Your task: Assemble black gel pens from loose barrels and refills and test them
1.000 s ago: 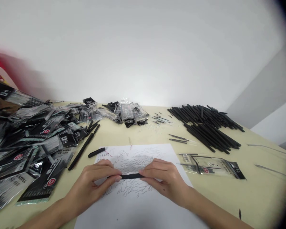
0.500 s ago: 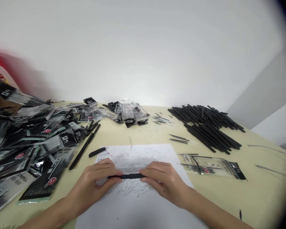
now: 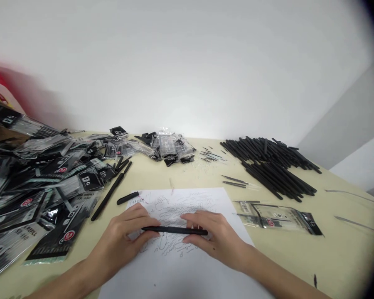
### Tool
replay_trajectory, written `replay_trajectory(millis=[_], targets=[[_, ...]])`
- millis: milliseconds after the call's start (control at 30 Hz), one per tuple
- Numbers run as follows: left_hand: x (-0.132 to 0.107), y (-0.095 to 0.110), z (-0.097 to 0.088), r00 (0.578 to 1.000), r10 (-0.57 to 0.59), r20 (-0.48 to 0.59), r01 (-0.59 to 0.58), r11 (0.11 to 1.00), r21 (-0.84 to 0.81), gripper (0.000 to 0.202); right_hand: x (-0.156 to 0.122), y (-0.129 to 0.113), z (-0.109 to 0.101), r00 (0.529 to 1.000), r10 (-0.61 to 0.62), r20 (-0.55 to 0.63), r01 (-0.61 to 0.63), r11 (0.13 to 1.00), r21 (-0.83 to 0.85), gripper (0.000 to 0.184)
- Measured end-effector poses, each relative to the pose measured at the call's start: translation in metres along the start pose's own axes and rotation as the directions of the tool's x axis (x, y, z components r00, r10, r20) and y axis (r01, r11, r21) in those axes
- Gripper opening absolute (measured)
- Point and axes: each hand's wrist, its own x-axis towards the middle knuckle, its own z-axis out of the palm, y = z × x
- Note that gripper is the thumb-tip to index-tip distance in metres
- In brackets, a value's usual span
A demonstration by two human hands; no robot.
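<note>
A black pen [image 3: 180, 230] lies level across a scribbled sheet of white paper [image 3: 180, 274], between both hands. My left hand [image 3: 127, 232] pinches its tapered end with thumb and fingers. Around the blunt end sits my right hand [image 3: 215, 234], in a loose hold. Its index finger is lifted off the barrel, the thumb is below, and the other fingers are curled behind the pen's end. Near the paper's top left corner is a loose black pen cap [image 3: 127, 197]. Left of it lies another black pen [image 3: 107, 197].
Packets of refills [image 3: 65, 174] pile up on the left, and more packets [image 3: 171, 145] lie at the back. Black pen barrels [image 3: 277, 174] are stacked at the right. Loose refills [image 3: 235, 182] and an opened packet [image 3: 280, 216] lie right of the paper.
My right index finger has lifted away from the pen, so its blunt end now shows in front of my right fingers. The left hand has kept its pinch.
</note>
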Motion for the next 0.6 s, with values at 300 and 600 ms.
replay_trajectory(millis=[300,600], targets=[[0.000,0.000,0.000,1.000,-0.010,0.007,0.010,1.000,0.007,0.016,0.004,-0.009,-0.008,1.000,0.013,0.012,-0.012,0.999,-0.044,0.013],[-0.002,-0.002,-0.001,1.000,-0.018,-0.003,0.018,0.999,0.031,0.013,0.002,-0.007,-0.010,0.982,0.169,0.083,-0.165,0.985,-0.059,0.022]])
